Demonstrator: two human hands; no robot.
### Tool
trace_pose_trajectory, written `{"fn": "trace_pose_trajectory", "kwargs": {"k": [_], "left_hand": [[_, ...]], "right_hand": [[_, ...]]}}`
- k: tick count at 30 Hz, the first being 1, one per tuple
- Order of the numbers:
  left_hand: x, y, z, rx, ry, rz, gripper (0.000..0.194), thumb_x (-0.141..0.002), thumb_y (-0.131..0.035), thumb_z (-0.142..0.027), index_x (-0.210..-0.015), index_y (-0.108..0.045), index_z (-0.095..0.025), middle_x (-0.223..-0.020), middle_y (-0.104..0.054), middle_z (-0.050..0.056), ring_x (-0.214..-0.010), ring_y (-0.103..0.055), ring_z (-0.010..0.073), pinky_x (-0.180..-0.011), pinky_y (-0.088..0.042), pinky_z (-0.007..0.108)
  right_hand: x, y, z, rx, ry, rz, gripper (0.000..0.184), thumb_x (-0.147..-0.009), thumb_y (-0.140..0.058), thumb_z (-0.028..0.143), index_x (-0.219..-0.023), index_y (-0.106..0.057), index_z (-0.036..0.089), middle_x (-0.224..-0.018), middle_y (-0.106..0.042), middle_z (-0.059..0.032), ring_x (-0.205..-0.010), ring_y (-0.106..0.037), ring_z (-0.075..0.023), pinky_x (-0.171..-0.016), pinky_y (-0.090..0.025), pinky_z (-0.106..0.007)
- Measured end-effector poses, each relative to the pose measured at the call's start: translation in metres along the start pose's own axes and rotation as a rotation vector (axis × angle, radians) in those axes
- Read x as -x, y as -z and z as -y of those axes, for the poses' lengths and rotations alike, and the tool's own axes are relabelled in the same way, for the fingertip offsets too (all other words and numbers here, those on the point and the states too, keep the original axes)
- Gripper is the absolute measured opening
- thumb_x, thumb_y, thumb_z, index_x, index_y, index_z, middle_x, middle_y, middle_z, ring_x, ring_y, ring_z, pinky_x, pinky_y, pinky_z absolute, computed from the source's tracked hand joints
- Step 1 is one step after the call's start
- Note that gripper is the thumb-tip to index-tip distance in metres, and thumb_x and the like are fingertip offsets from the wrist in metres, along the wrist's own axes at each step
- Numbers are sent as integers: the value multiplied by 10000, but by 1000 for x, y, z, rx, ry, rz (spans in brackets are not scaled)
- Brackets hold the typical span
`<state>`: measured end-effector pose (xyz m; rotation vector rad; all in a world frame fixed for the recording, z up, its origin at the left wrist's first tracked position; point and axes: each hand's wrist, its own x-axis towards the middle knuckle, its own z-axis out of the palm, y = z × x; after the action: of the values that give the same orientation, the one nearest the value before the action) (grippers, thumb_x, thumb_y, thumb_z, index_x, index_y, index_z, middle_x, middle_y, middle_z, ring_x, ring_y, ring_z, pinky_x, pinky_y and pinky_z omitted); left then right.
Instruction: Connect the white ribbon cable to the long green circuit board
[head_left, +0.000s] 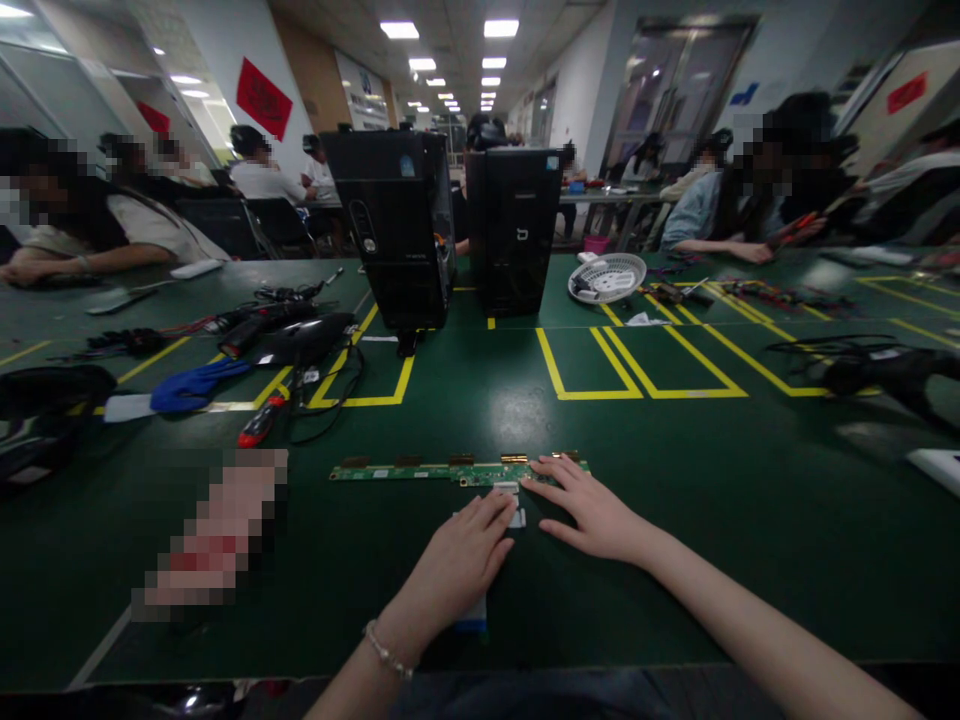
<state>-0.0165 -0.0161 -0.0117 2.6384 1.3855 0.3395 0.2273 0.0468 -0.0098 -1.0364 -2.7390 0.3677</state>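
Observation:
A long, narrow green circuit board lies across the middle of the table in front of me. Copper-coloured tabs line its far edge. From its near edge a white flat ribbon cable runs towards me, partly under my left hand. That hand's fingers are bunched together on the cable by the connector, and a blue-tipped end shows below the palm. My right hand has its fingers spread, with the fingertips resting on the board's right part. The space under both hands is hidden.
Two black computer towers stand at the back. A red-and-black screwdriver, blue glove and black cables lie left. A white basket stands back right; a black tool lies far right. Other people sit around.

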Motion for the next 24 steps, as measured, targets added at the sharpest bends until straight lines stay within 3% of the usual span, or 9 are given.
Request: {"fn": "trace_pose_trajectory", "kwargs": {"k": [11,24], "left_hand": [[3,-6,-1,5,19,-51,456,-968,-459,-306,-1415,-423,-227,-1449,-494,72,-1318,-467,234,-1043,-446,432],[-2,-8,-18,-49,25,-110,398,-957,-436,-211,-1340,-495,-122,-1382,-555,135,-1296,-494,239,-1062,-437,424]], "right_hand": [[0,-1,0,-21,10,-22,559,-923,-476,483,-1435,-433,264,-1479,-385,-103,-1404,-274,-276,-1146,-243,-529],[1,1,3,-17,-1,-13,556,-923,-474,466,-1441,-424,270,-1487,-377,-98,-1407,-271,-273,-1145,-236,-531]]}}
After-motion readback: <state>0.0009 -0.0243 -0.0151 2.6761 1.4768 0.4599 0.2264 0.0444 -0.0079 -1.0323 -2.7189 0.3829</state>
